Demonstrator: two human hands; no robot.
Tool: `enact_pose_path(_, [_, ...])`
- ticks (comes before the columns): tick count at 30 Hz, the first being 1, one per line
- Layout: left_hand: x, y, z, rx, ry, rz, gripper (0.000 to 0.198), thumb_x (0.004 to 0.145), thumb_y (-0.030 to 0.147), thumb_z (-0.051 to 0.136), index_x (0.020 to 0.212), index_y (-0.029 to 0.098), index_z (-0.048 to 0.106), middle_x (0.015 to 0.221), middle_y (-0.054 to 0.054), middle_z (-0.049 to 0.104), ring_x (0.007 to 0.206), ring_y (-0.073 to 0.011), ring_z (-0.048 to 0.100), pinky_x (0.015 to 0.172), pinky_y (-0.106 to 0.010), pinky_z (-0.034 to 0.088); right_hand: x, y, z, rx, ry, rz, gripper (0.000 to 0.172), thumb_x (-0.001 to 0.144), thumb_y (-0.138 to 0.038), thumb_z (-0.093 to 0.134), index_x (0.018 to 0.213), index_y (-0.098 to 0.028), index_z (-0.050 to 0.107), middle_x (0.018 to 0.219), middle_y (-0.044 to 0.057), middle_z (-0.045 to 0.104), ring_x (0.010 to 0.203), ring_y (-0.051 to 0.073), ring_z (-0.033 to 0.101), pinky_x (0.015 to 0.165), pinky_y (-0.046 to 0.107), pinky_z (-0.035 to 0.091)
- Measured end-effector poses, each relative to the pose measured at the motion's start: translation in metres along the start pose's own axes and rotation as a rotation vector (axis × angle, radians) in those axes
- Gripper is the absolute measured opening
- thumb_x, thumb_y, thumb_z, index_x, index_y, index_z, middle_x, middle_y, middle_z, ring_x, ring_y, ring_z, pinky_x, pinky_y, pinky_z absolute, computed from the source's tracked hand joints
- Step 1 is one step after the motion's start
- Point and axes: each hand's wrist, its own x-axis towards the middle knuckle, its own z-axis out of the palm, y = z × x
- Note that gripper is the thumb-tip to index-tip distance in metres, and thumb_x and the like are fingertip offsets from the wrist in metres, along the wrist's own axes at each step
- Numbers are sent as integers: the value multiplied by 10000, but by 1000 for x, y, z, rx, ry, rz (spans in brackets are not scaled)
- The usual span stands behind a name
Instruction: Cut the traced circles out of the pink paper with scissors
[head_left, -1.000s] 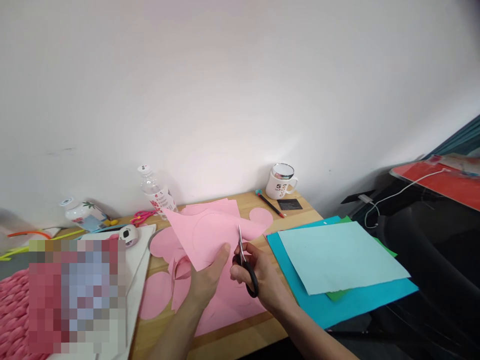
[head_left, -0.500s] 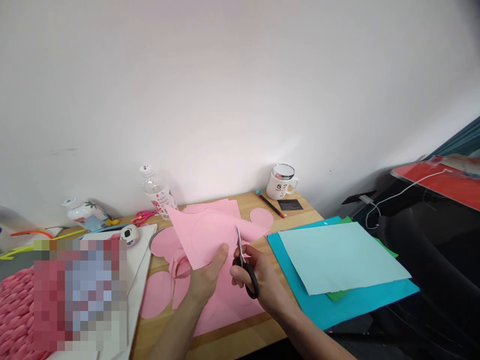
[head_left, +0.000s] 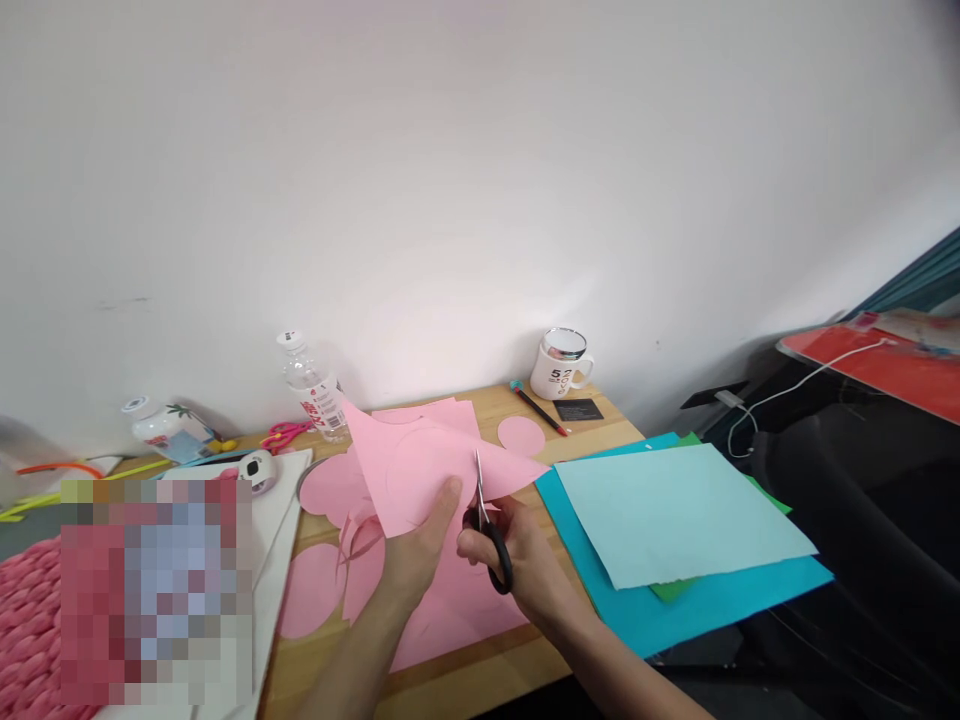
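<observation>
Pink sheet (head_left: 420,470): held up off the table (head_left: 480,680) and tilted toward us, with a faint curved line on it. It sits above the pink offcuts, just left of the blue sheets (head_left: 675,510).
Left hand (head_left: 416,555): pinches the sheet's lower edge, thumb on top, just beside the blades.
Right hand (head_left: 525,570): fingers closed through the loops of the scissors (head_left: 487,530). Blades point up with their tips in the sheet and look nearly together.
Cut pieces: pink circles lie flat on the table, one (head_left: 521,436) near the pencil (head_left: 540,408), another (head_left: 311,590) at lower left.
Technique (our call): we'd hold the scissors steady and turn the paper into them. Short bites deep in the blades, sheet kept taut.
Risk (our call): the left thumb is close to the blades. A floppy sheet could tear off the line.
Nearby: mug (head_left: 561,365) and bottle (head_left: 311,385) at the wall, well apart.
</observation>
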Motion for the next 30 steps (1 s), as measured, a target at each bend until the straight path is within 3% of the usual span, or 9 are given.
enact_pose_path(3, [2,-5,-1,-39,-5,72,287,612,333,764,834,161,703,922,-91,742,936,-261,683,848,-349,548,0,-10,0,-11,-45,-46,403,595,-377,817,670,-176,475,587,-45,435,543,89,346,474,224,263])
enact_pose_path(8, [5,-5,-1,-39,-13,59,279,609,330,776,819,160,706,947,-102,743,985,-280,671,891,-383,536,1,-18,0,-64,-75,-49,440,602,-453,796,617,-181,450,565,-46,385,541,92,297,469,234,224])
enact_pose_path(13, [5,-4,-2,-66,-23,20,219,601,339,782,719,177,694,889,-100,747,941,-285,683,873,-401,545,0,-20,0,-117,-65,-1,447,600,-481,774,607,-182,441,562,-41,377,539,95,292,466,238,217])
enact_pose_path(23, [6,1,-1,-62,-13,38,238,562,348,791,721,193,705,813,-94,745,885,-293,686,819,-401,556,-1,-24,2,-174,-53,1,374,636,-426,714,577,-181,438,556,-37,362,544,100,312,476,244,236])
enact_pose_path(30, [4,6,-1,-22,-104,22,252,577,425,748,580,190,658,543,-37,668,622,-232,667,684,-350,572,-1,-24,3,-187,-32,16,304,642,-377,702,589,-173,483,537,-32,405,531,106,355,478,244,280])
